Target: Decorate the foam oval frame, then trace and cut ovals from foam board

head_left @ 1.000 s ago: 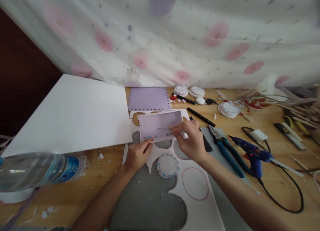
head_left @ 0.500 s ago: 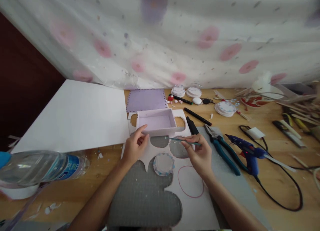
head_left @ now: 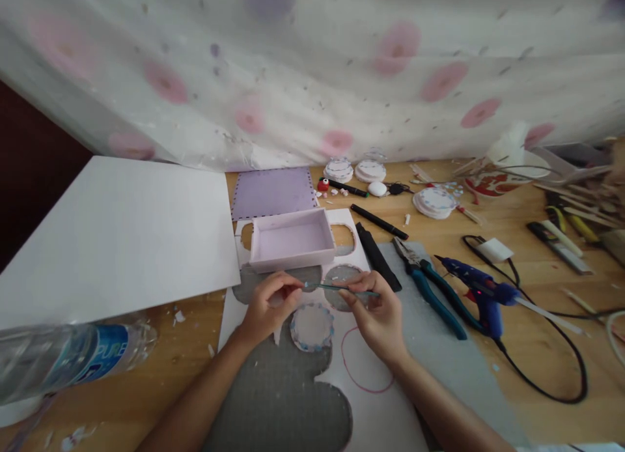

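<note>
My right hand (head_left: 378, 315) is closed in a pinch around a thin teal tool (head_left: 336, 287), like a slim stick or tweezers, held almost level and pointing left. At its tip, the fingers of my left hand (head_left: 271, 309) pinch a tiny light-blue piece (head_left: 306, 284), too small to make out well. Just beyond both hands sits a shallow lavender box (head_left: 293, 240), open at the top. Below the fingers lies a round white disc (head_left: 312, 328) with a blue-dotted rim. Under them is a white sheet (head_left: 385, 416) with round cut-outs and a pink drawn circle.
Pliers (head_left: 432, 289), a blue glue gun (head_left: 473, 286) with its cable, and a black tube (head_left: 378, 256) lie to the right. A water bottle (head_left: 63, 357) and large white board (head_left: 127, 237) occupy the left. Stacked discs (head_left: 434, 201) and a lavender panel (head_left: 273, 195) are farther back.
My left hand has left the box's front edge and come to the tool's tip, pinching there. The right hand with the tool has shifted slightly left and nearer. The view has shifted too.
</note>
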### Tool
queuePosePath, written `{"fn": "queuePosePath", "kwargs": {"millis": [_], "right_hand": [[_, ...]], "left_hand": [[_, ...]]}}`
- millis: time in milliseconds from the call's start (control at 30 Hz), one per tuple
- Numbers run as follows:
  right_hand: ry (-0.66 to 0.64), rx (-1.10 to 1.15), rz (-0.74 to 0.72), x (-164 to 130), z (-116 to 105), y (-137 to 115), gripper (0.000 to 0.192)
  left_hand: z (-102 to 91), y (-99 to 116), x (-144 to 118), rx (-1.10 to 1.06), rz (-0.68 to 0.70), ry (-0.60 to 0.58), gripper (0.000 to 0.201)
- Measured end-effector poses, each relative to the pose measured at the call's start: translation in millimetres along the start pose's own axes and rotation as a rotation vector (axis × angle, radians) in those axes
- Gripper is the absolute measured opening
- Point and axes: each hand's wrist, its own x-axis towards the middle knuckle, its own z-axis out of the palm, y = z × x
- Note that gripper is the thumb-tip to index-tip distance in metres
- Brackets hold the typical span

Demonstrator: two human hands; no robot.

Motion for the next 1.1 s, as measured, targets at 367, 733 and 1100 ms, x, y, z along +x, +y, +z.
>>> {"fn": "queuePosePath", "kwargs": {"millis": [367,733,1100], "right_hand": [[-0.059,-0.041,0.005,-6.9,7.3,6.2,0.016],[-0.041,0.002,-0.003,-5.2,6.9,5.4,0.017],[-0.002,-0.023,-0.069,-4.4,5.6,4.2,0.018]], "left_hand": [[3.5,-9.8,-3.9,0.032,0.068,0.037,0.007],[2.6,-5.5,-2.3,-0.025,0.107,0.03,0.009],[4.0,-7.5,-2.3,-0.025,0.076,0.036,0.01]]}}
